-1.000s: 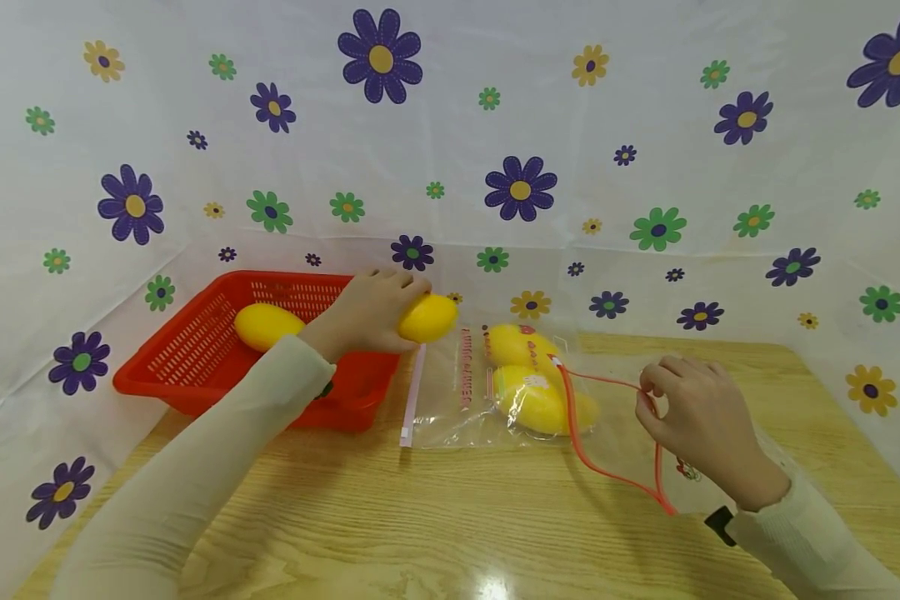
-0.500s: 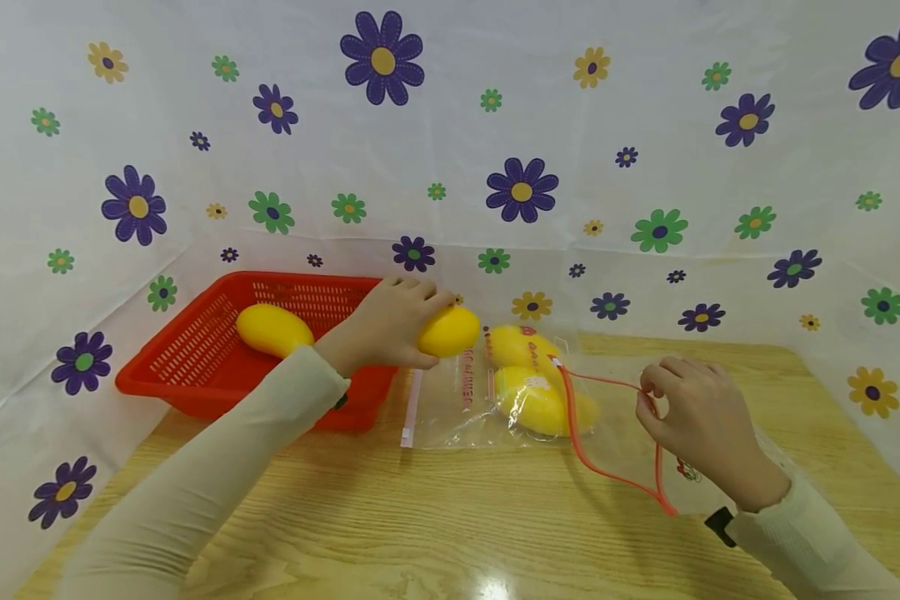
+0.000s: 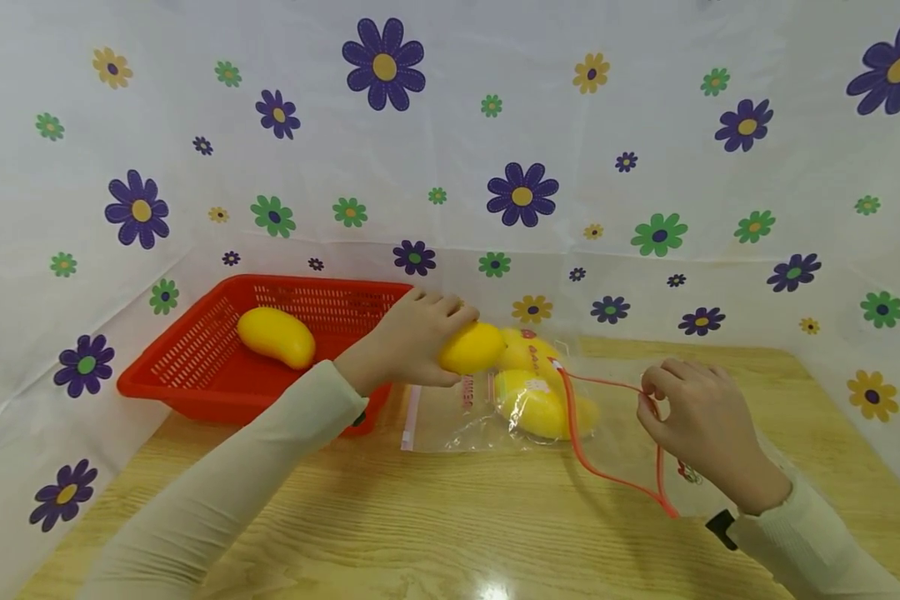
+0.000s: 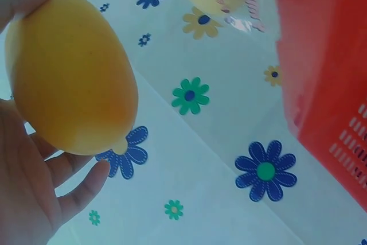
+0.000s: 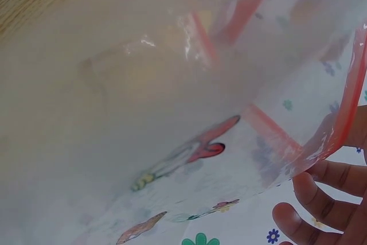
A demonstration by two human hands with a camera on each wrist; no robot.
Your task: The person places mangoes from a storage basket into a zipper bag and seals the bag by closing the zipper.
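Note:
My left hand [image 3: 420, 340] holds a smooth yellow mango [image 3: 474, 348] above the left part of a clear zip bag [image 3: 435, 421] with pink print. In the left wrist view the held mango [image 4: 74, 76] has a small nub at its lower end, and the fingers spread around its side. Two more mangoes lie at that bag's right part, a front one [image 3: 534, 407] and a partly covered back one [image 3: 521, 352]. With thumb and forefinger, my right hand [image 3: 701, 425] pinches the red-edged mouth of a second clear bag [image 5: 172, 147], which gapes toward the mangoes.
At left stands a red perforated basket [image 3: 195, 404] with a single mango [image 3: 276, 336] visible inside. The wooden table [image 3: 420, 525] runs back to a white flower-printed cloth [image 3: 450, 125], which also hangs at both sides.
My left hand has carried the mango rightward and slightly down, from beside the basket's right rim to just left of the mangoes at the bags. The right hand keeps its pinch, almost still.

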